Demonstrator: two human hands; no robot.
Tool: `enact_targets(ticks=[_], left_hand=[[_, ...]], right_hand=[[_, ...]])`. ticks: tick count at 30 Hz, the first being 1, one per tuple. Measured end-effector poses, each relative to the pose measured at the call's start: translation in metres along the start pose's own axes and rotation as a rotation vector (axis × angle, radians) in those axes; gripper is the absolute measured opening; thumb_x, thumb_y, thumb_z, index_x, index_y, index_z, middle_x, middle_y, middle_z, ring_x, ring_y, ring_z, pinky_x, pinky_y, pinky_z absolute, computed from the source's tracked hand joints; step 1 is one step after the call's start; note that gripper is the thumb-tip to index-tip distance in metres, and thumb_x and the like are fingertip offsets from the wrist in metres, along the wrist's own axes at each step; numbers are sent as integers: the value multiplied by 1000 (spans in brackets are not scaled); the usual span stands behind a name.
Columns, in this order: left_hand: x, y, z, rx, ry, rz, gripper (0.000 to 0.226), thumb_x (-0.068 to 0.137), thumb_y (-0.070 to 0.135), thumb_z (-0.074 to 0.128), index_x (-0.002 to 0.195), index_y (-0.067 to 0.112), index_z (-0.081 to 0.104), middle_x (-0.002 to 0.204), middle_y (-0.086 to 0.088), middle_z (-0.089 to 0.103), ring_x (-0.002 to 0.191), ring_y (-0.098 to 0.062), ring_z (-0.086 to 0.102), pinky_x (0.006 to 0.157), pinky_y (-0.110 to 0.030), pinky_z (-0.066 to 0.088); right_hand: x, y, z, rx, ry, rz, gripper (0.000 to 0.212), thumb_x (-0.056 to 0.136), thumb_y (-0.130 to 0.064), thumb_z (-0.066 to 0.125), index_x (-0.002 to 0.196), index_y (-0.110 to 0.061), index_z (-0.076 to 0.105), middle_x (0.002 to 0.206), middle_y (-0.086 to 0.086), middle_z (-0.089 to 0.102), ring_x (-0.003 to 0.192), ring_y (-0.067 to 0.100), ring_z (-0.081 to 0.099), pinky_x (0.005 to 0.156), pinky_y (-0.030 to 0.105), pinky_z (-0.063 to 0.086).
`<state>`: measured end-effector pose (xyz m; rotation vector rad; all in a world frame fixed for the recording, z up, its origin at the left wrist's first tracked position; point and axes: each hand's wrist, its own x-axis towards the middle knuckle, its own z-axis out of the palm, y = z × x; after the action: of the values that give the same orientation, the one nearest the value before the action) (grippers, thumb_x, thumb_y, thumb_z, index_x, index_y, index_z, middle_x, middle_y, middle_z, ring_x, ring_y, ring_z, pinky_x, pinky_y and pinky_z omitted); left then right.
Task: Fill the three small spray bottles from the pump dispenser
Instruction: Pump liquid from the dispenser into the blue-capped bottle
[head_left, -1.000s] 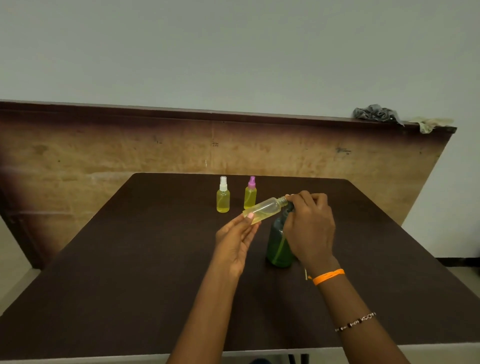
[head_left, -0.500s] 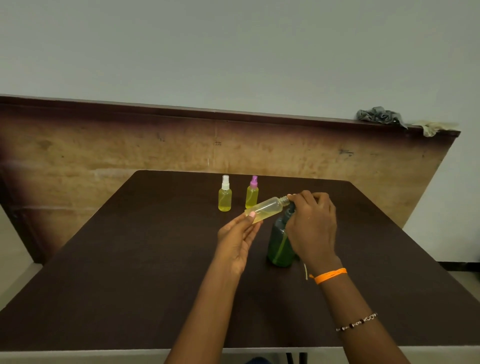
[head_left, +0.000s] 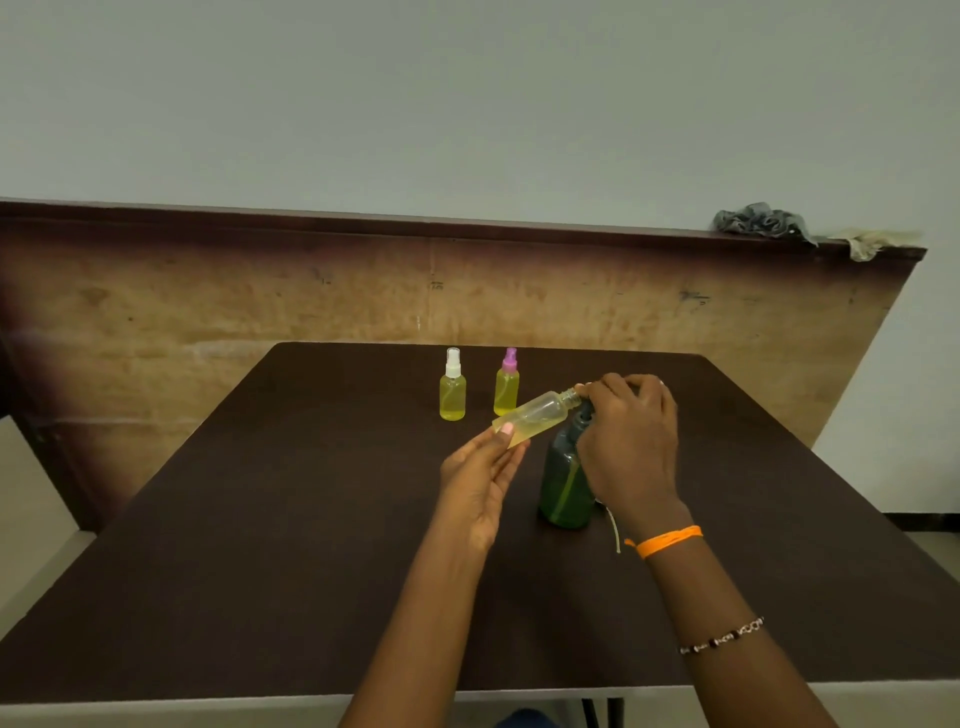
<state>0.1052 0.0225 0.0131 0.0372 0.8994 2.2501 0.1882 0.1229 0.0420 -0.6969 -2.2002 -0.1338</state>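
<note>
No text, label, brand, number or sign can be read anywhere in view; the small dark marks on the wooden board (head_left: 436, 286) behind the table (head_left: 260, 519) are too faint and blurred to make out.

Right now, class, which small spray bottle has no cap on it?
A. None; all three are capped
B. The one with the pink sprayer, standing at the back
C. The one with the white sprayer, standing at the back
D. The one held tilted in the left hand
D: the tilted bottle held by the left hand shows a bare threaded neck beside the green pump dispenser, while the white-capped bottle and pink-capped bottle stand closed.
</note>
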Motion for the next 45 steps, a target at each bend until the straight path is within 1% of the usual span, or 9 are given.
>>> enact_targets(ticks=[4,6,9,14,17,24,32,37,45], left_hand=[[0,0,0,-3,-6,-7,20,85,1,60,105,-3,60,102,-16,67,104,-25,63,83,-26,54],[3,-2,-1,-10,0,-5,22,85,1,60,107,-4,59,102,-17,67,104,-25,63,79,-25,55],[5,-3,-3,-17,0,0,23,86,0,59,109,-5,58,101,-17,67,105,-26,62,77,-24,56],[2,-2,0,-18,-1,-15,15,86,0,58,101,-2,61,98,-16,67,103,-26,63,79,-25,55],[1,0,2,-20,-7,-10,16,86,0,58,102,-2,61,98,-16,67,104,-26,62,79,-25,55],[4,-3,-4,-11,7,-10,21,86,-1,58,107,-4,59,102,-16,66,103,-25,63,78,-23,55],[0,1,2,-21,-6,-13,22,87,0,57,109,-3,58,102,-16,66,102,-24,63,79,-24,55],[4,-2,0,-5,7,-18,22,87,0,57,109,-4,58,101,-15,66,101,-23,63,83,-25,54],[0,1,3,-12,-3,-12,22,87,-1,57,108,-5,58,99,-15,66,102,-24,62,79,-23,54]], right_hand=[[2,-1,1,109,-63,24,36,71,4,59,106,-1,66,99,13,63,92,34,51,79,45,43],[-10,-2,11,72,-11,37,51,62,8,64,112,-1,63,104,13,63,89,33,53,74,44,47],[-20,-2,19,24,36,29,63,53,10,69,115,-4,62,107,10,64,88,32,55,78,47,49],[-4,-1,5,46,12,24,40,61,6,67,101,-2,68,94,13,66,93,38,55,84,52,46],[6,2,-1,110,-40,-2,30,71,4,60,99,-1,69,94,13,66,97,37,52,81,49,44],[-22,-2,22,51,60,36,57,59,7,68,115,-5,62,108,9,64,89,30,54,75,43,48],[2,-2,0,98,12,20,29,71,2,62,99,-1,68,91,12,65,92,36,53,76,47,46],[-13,-5,15,95,67,50,46,75,-9,32,106,-3,65,93,8,63,78,28,54,63,38,48],[7,-2,-2,19,13,-11,30,70,-5,44,86,-2,70,81,10,64,77,33,50,69,43,45]])
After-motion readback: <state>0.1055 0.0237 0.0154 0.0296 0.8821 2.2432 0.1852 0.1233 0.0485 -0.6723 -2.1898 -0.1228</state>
